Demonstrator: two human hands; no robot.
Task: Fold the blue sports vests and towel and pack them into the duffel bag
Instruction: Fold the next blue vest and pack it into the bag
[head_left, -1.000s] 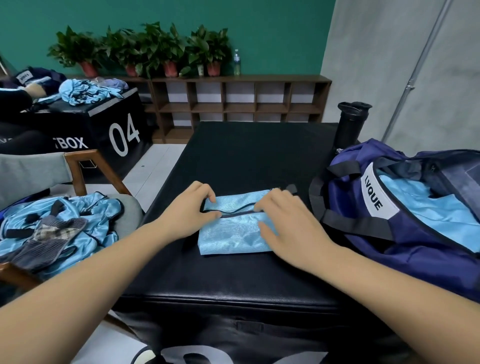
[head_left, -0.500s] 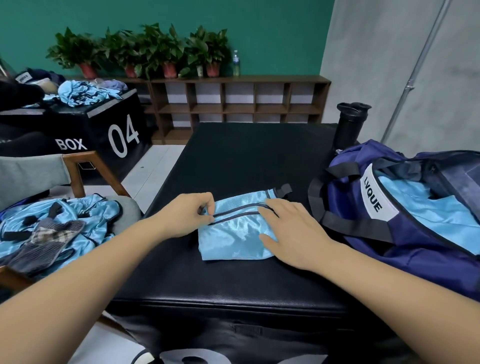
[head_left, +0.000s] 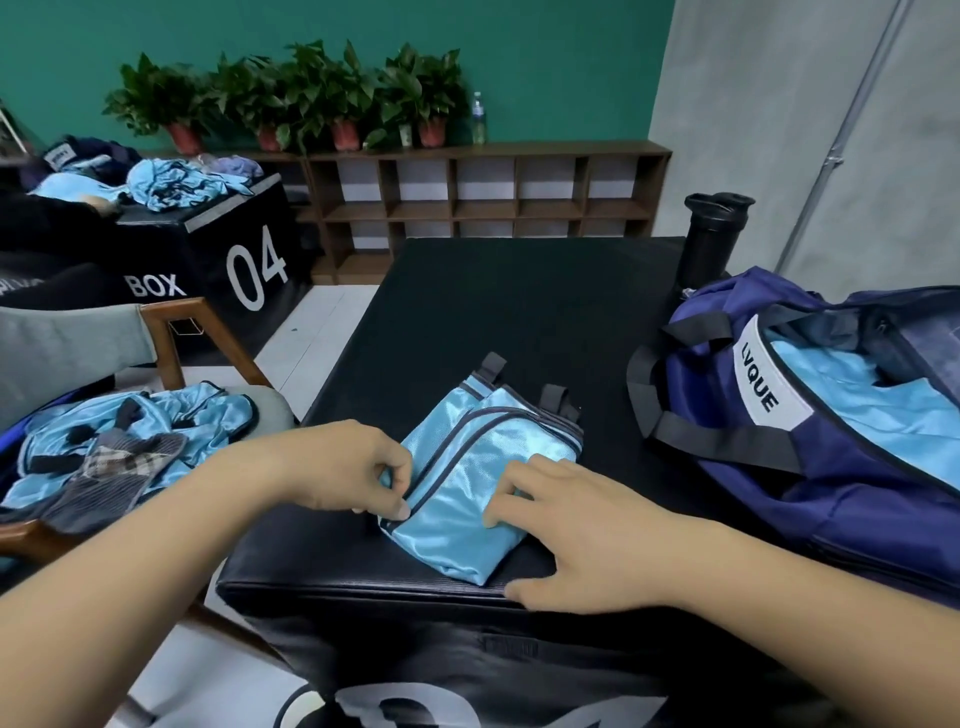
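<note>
Looking down on black padded box (head_left: 519, 312) with folded vest (head_left: 467, 499) close to near edge, lying slanted, dark straps toward far right. Left hand (head_left: 343, 467) pinching dark hem at vest's near-left corner. Right hand (head_left: 582, 530) on vest's right side: fingers bent, tips pressing cloth, thumb spread out on box top at near edge. Duffel bag (head_left: 857, 493) open at right edge, folded blue cloth (head_left: 883, 415) inside; black bottle (head_left: 709, 234) at far-right corner. Chair (head_left: 171, 338) left of box with heap of loose vests (head_left: 197, 415) and grey checked towel (head_left: 114, 467) on top. Back of room – green wall, wooden shelf (head_left: 493, 197), potted plants (head_left: 311, 98), second box (head_left: 249, 260) marked 04. Versus half a second ago – vest turned from square-on to slanted; right-hand fingers flat then, bent now.
</note>
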